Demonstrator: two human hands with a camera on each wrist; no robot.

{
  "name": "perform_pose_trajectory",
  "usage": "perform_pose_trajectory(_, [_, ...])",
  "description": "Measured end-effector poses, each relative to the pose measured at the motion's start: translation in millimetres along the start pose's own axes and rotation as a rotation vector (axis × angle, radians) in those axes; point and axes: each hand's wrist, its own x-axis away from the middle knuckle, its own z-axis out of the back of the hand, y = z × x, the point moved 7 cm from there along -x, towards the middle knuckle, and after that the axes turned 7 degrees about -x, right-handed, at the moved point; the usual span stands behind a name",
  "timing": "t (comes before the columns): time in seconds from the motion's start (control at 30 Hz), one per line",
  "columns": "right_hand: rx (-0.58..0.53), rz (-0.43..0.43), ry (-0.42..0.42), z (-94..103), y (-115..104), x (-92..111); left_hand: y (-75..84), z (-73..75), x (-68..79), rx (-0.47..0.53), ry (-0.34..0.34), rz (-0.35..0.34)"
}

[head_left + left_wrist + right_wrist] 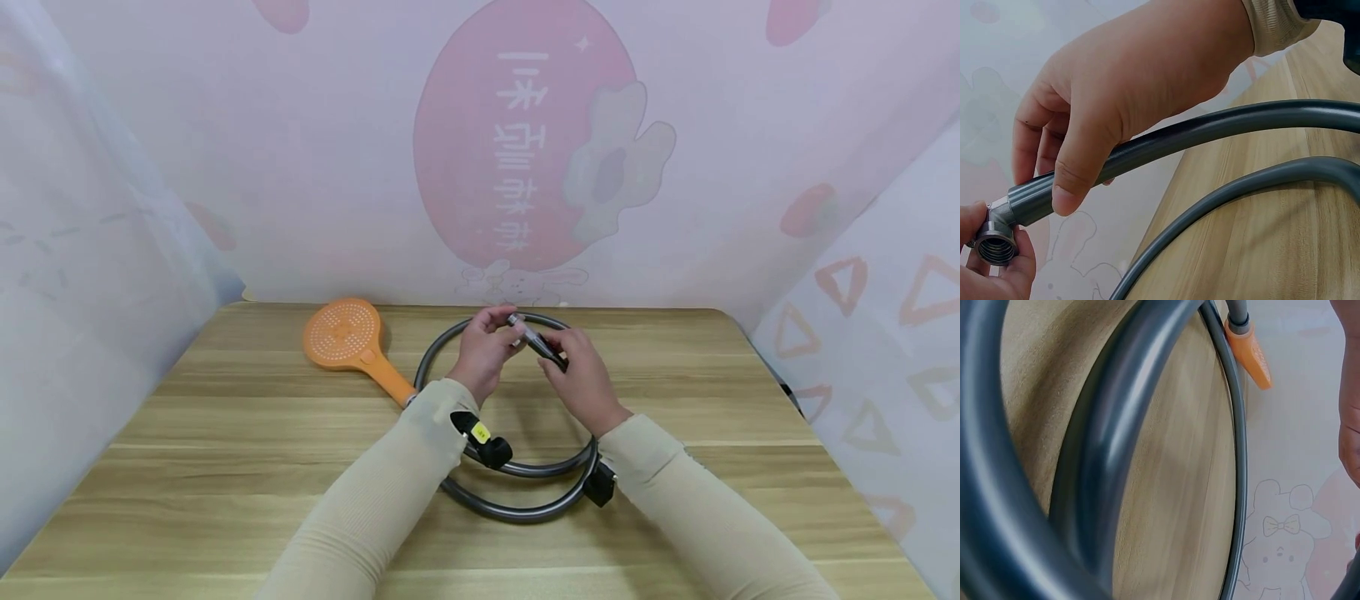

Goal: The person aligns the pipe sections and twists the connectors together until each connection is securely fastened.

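Note:
A dark grey shower hose point(517, 512) lies coiled on the table, its raised end between both hands. The left hand point(482, 354) pinches a metal elbow fitting point(999, 228) with a threaded opening, at the hose's end. Just behind the fitting, the right hand point(583, 383) holds the hose's smooth end sleeve point(1034, 197) between thumb and fingers. An orange shower head point(343, 335) lies left of the hands, its handle joined to the hose's other end. In the right wrist view, loops of hose point(1125, 419) fill the near side, and only part of a hand shows at the right edge.
The wooden table point(247, 467) reaches back to a pale printed curtain point(337, 167). More curtain hangs on the left and right sides. Small black cameras point(491, 450) are strapped at both wrists, close to the coil.

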Motion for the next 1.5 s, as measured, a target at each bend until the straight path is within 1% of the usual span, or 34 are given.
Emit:
perform_pose_trajectory(0.37, [0.006,0.000,0.004,0.1,1.1,0.3,0.2,-0.8,0.1,-0.006,-0.010,-0.013])
perform_pose_trajectory(0.8, [-0.009,0.005,-0.017,-0.6,2.0,-0.4,0.1,-0.7,-0.7,-0.001,-0.012,-0.020])
perform_pose_trajectory(1.23, [0.007,0.021,-0.030,-0.6,1.8,0.6,1.3,-0.7,1.2,-0.013,-0.012,-0.027])
perform_pose_trajectory(1.5, [0.017,0.023,-0.040,-1.2,0.1,1.9,1.1,-1.1,2.2,-0.004,-0.015,-0.014])
